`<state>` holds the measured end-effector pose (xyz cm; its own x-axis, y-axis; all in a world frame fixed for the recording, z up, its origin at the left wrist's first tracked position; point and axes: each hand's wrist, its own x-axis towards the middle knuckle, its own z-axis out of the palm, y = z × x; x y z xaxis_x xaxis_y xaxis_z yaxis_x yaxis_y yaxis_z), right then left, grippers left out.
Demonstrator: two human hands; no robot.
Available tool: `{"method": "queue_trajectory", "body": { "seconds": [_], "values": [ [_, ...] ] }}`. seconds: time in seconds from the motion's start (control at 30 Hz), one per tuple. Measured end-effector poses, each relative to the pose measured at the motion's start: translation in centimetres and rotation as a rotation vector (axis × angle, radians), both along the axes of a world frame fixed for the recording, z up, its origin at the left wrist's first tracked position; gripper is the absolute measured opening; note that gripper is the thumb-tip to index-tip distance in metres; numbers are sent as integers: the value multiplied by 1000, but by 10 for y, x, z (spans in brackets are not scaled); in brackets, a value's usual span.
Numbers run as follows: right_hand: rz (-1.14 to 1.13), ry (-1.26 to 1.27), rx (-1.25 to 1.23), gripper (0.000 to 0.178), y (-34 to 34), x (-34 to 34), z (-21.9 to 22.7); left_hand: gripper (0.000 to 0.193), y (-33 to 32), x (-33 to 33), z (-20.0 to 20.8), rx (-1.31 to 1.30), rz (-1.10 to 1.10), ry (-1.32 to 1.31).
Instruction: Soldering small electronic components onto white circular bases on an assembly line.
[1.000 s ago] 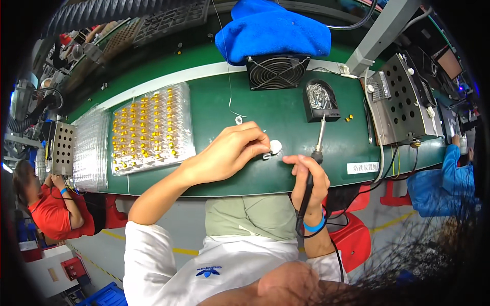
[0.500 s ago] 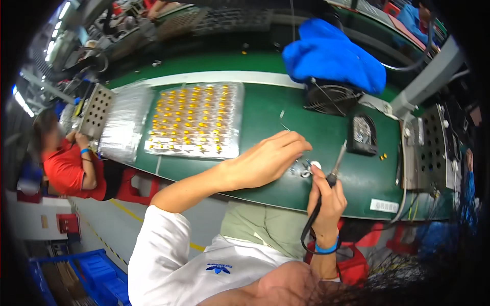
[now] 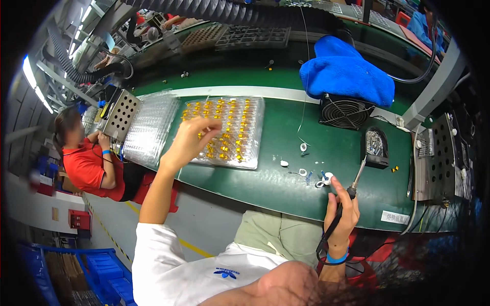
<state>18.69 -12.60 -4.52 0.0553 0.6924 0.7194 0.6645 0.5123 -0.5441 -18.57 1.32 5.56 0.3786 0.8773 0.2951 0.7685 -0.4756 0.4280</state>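
Observation:
My left hand point(image 3: 193, 138) is above the clear plastic tray point(image 3: 259, 133), which holds rows of small yellow parts point(image 3: 239, 143). Its fingers are bent, thumb and index tips slightly apart, with nothing visible between them. In my right hand point(image 3: 343, 217) is a soldering iron point(image 3: 359, 175), its metal tip pointing up and away, its black cord hanging past the wrist. The right index fingertip is at a small white round part point(image 3: 328, 178). Beside it lie other small white round pieces point(image 3: 303, 147), some with bluish or dark bits attached. A thin wire point(image 3: 302, 122) hangs down to one of them.
A black fan point(image 3: 346, 112) stands under a blue cloth point(image 3: 352, 76) at the back. Right of it are a dark container point(image 3: 375, 148) of metallic bits and a perforated metal box point(image 3: 431, 160). Stacked clear trays point(image 3: 150, 127) lie left; a co-worker in red point(image 3: 92, 168) sits beyond.
My left hand has moved left from the small white parts to over the tray. My right hand still holds the soldering iron near the white part. The whole view has shifted.

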Motion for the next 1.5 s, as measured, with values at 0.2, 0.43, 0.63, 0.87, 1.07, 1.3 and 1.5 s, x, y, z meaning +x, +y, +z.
{"method": "queue_trajectory", "body": {
  "seconds": [0.2,0.43,0.63,0.87,1.07,1.3,1.5],
  "values": [
    [-4,18,-2,38,-3,1,0,16,-3,7,-7,19,-54,66],
    [4,1,-31,33,-3,4,10,14,1,27,-3,-3,32,-176],
    [73,34,89,37,1,11,3,18,-10,105,-10,-196,-384,-550],
    [36,205,41,52,-34,27,-5,17,-8,173,-29,-531,-588,-564],
    [-37,113,65,44,-37,32,-11,15,-13,191,-58,-601,-540,-550],
    [-55,18,39,35,-32,28,-8,14,-16,192,-62,-553,-545,-544],
    [-41,-26,42,34,-30,28,-9,15,-17,192,-65,-593,-518,-578]
  ]
}}
